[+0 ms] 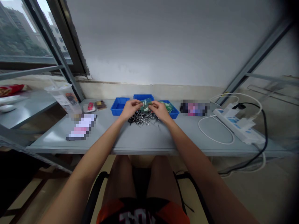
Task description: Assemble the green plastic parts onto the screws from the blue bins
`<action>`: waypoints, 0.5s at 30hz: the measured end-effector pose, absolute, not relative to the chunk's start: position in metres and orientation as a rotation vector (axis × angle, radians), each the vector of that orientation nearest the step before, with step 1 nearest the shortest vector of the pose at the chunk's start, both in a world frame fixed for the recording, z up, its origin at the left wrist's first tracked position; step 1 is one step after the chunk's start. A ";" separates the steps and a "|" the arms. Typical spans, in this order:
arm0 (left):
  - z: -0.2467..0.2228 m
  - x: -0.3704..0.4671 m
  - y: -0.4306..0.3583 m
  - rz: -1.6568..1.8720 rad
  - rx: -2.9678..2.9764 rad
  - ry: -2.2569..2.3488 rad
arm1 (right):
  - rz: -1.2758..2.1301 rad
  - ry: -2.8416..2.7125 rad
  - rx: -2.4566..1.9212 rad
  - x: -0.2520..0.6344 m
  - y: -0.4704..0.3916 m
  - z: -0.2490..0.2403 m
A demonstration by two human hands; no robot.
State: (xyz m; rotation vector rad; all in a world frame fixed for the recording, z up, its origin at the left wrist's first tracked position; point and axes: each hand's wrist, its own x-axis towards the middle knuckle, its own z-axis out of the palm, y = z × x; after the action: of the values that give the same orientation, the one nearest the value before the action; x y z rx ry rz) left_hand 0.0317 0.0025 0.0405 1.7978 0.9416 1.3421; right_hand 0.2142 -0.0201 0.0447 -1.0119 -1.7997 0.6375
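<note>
My left hand (131,109) and my right hand (159,110) pinch a small clear green plastic bag (146,104) from its two sides. Something pale shows inside the bag, too small to name. Beneath the hands spreads a heap of thin metal pieces, like screws or pins (147,119), some silver and some dark. Left of my left hand sits a blue bin (114,109). Behind the bag stands another blue bin (143,96). Beside my right hand, a third blue bin (175,115) holds green plastic bags (168,107).
A phone-like blurred object (81,127) and a lidded plastic cup (67,101) with a straw stand at left. At right lie a blurred dark item (195,108) and a white power strip (240,127) with looping cables. The table's front edge (144,151) is above my legs.
</note>
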 end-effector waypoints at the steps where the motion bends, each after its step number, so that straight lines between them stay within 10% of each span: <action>1: 0.041 0.032 0.001 1.359 1.790 0.937 | 0.668 -1.790 -1.002 0.214 -0.019 0.043; 15: 0.046 0.040 -0.014 1.237 1.797 0.742 | 0.527 -1.788 -0.945 0.203 -0.019 0.035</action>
State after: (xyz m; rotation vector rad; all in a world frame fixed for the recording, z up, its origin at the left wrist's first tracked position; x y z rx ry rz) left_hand 0.0404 -0.0142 0.0464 1.7975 0.7422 1.2369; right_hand 0.2033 -0.0188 0.0355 -0.9448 -1.7880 0.5266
